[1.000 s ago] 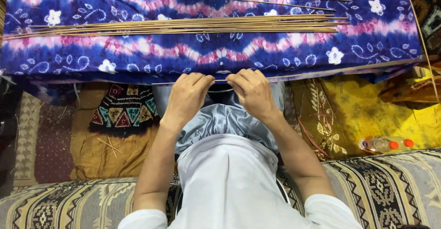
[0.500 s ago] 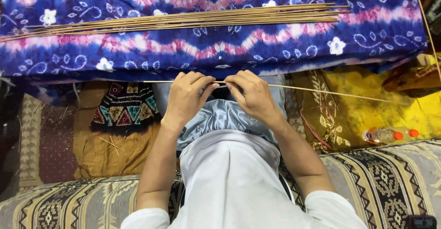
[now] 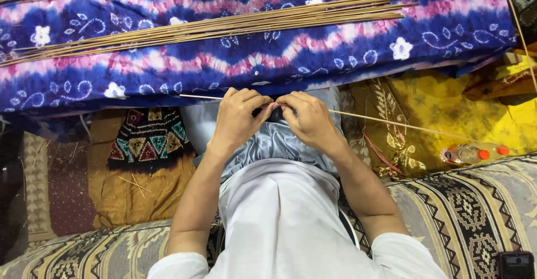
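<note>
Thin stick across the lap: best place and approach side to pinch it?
Probably mid-length, where the left hand and right hand already pinch the thin stick. It lies roughly level and stands out on both sides, so come from above with fingertips across its width; its long free ends would likely flex.

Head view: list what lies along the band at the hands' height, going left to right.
Patterned triangle cloth → left hand → right hand → yellow cloth → plastic bottle with orange cap. Both hands pinch one thin stick that runs across them.
</note>
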